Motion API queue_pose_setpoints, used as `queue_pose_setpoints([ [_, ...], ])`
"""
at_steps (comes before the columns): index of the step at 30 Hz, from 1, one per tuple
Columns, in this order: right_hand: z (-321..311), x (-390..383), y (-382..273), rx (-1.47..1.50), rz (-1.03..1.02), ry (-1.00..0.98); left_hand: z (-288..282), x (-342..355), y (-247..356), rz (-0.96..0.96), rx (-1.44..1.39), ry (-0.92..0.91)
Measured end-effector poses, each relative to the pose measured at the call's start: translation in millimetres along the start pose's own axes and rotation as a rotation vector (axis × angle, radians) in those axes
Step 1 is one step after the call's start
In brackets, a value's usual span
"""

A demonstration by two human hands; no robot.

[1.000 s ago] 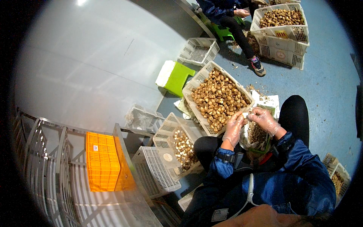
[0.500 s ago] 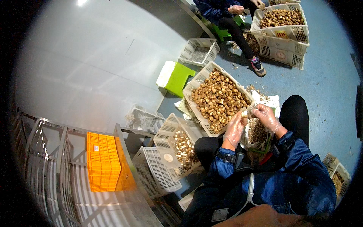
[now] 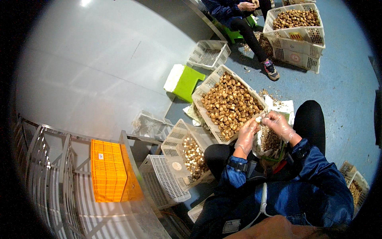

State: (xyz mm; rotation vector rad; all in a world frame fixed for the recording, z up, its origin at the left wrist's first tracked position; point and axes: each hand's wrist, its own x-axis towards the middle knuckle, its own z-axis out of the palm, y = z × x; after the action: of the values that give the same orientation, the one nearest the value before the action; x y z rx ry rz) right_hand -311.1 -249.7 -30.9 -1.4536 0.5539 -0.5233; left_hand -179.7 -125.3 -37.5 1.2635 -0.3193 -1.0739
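Note:
Above my lap, my left hand, in a clear plastic glove, pinches a small rounded piece of produce with a pale face showing. My right hand, gloved likewise, has its fingers closed right against that piece; whatever they hold is hidden. Just ahead of my left hand stands a white crate heaped with brown, bulb-like produce. Beneath my hands, between my knees, lies a pile of brown scraps. At my left, another white crate holds pieces with white cut faces.
A green stool and a low white crate stand along the wall. An orange crate rests on a metal rack at left. Ahead, a co-worker's leg extends beside stacked full crates. Scraps litter the blue floor.
My right hand has shifted slightly left, closer to the piece in my left hand, which shows a paler face. The co-worker's hands have moved closer together.

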Motion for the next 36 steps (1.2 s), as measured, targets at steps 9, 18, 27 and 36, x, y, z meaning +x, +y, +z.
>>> queue_pose_setpoints([
  [9, -3, 7, 22, 0.087, -0.019, -0.031, -13, 11, -14, -0.034, -0.290, -0.093],
  [18, -14, 8, 10, -0.111, -0.001, -0.099, -19, 15, -33, 0.008, -0.175, -0.230],
  [27, -15, 6, 4, -0.062, 0.066, -0.102, -18, 15, -32, -0.010, -0.168, -0.253],
  [36, -15, 6, 3, -0.094, 0.065, -0.120, -15, 14, -32, -0.024, -0.158, -0.262],
])
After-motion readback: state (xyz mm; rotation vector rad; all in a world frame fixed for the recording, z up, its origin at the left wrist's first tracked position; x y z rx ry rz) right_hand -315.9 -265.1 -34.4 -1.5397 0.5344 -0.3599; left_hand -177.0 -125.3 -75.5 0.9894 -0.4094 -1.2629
